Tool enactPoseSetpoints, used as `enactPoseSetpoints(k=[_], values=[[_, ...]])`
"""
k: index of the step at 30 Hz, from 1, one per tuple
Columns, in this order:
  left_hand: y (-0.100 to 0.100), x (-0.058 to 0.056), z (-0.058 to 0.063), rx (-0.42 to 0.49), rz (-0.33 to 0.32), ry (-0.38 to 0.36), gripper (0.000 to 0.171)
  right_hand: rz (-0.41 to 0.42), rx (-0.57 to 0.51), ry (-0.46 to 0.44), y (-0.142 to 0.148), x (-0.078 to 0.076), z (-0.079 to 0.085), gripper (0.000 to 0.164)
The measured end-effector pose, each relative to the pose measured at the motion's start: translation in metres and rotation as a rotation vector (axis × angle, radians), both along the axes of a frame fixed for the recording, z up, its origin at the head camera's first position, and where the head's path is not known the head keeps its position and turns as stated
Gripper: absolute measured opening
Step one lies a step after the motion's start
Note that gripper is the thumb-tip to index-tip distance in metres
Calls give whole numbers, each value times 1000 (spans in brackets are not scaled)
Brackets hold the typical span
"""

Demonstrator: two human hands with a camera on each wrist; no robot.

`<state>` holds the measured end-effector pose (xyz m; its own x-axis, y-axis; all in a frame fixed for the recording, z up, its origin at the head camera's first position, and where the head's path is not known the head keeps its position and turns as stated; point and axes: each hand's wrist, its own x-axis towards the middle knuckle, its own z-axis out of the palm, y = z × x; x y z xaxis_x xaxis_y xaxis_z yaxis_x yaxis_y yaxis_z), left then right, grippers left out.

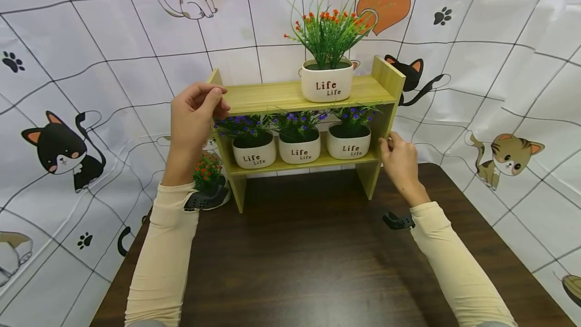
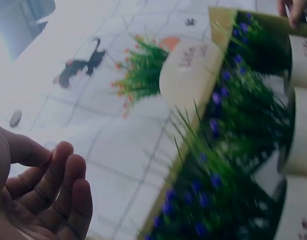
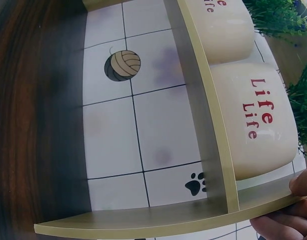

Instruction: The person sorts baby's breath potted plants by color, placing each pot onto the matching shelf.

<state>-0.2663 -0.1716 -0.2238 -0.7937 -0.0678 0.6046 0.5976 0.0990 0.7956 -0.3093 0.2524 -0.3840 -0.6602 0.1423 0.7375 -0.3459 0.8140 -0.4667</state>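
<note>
A two-tier wooden shelf (image 1: pixel 268 96) stands on the table. My right hand (image 1: pixel 401 161) pinches its right side panel, with the thumb inside and the fingers outside in the right wrist view. Raised by the shelf's upper left corner, my left hand (image 1: pixel 192 117) has loosely curled fingers and holds nothing; its thumb tip meets a fingertip in the left wrist view. On the top board, right of centre, sits a white pot with orange flowers (image 1: pixel 328 84). Three white pots with purple flowers line the lower board: left (image 1: pixel 254 154), middle (image 1: pixel 299 149) and right (image 1: pixel 348 144).
Another pot with orange flowers (image 1: pixel 210 178) stands on the table left of the shelf, partly hidden by my left wrist. The dark wooden table (image 1: pixel 299 261) reaches toward me. Behind it hangs a white gridded sheet with cartoon cats (image 1: pixel 68 150).
</note>
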Motion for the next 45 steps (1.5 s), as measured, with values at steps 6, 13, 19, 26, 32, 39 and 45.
enactPoseSetpoints(k=[6,13,19,26,32,39,45], values=[[-28,-3,-26,54,57,-41,18,2,-2,4,3,1,0,18],[-62,-3,-58,100,183,-86,15,0,-10,11,4,3,1,19],[-84,-1,-83,162,233,-129,13,-11,-13,13,6,2,2,19],[-103,4,-114,140,317,-228,13,-11,-9,15,5,0,-2,19],[-118,1,-143,71,386,-295,18,-20,-23,9,3,1,-3,18],[-136,1,-183,-115,487,-360,27,-15,-25,8,1,1,-2,18],[-152,1,-214,-268,571,-455,30,-15,-18,16,-1,-1,-3,18]])
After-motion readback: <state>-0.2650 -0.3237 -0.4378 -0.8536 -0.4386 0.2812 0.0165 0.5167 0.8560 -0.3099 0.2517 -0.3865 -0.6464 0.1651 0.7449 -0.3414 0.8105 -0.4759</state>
